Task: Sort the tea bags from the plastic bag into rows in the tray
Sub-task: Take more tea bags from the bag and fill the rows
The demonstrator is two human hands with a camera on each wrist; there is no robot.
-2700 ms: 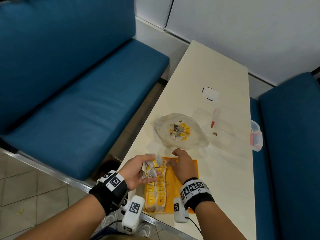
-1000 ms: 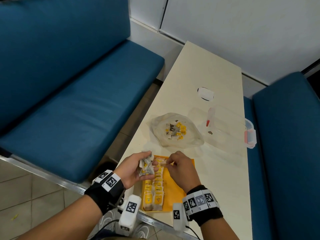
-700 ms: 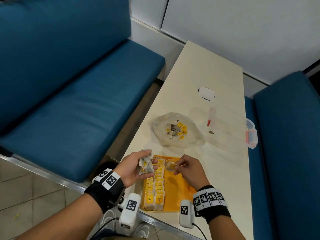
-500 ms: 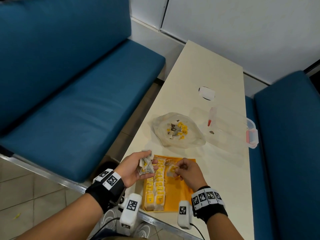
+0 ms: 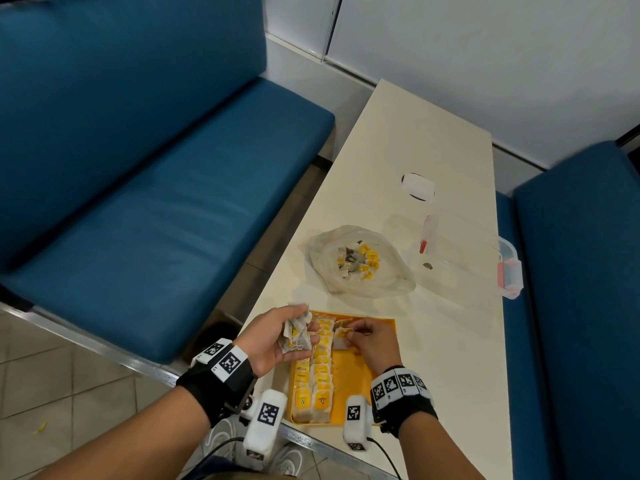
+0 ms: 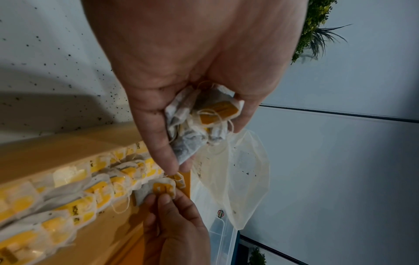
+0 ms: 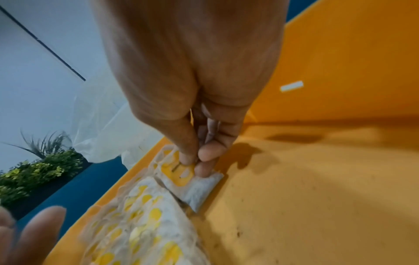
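An orange tray (image 5: pixel 360 375) lies at the table's near edge, with two rows of yellow-tagged tea bags (image 5: pixel 313 379) along its left side. My left hand (image 5: pixel 277 337) hovers over the tray's far left corner and grips a bunch of tea bags (image 6: pixel 201 120). My right hand (image 5: pixel 367 336) pinches a single tea bag (image 7: pixel 192 184) by its yellow tag, low over the tray floor beside the rows' far end. The clear plastic bag (image 5: pixel 360 261) with several more tea bags lies beyond the tray.
A clear plastic box (image 5: pixel 464 258) with a pink latch sits right of the plastic bag, a small red-tipped tube (image 5: pixel 427 233) at its left edge. A white round disc (image 5: pixel 418 186) lies farther back. Blue benches (image 5: pixel 138 202) flank the cream table (image 5: pixel 433 358).
My right hand took one tea bag from the bunch in my left hand and brought it down toward the tray beside the far end of the rows. The left hand barely moved.
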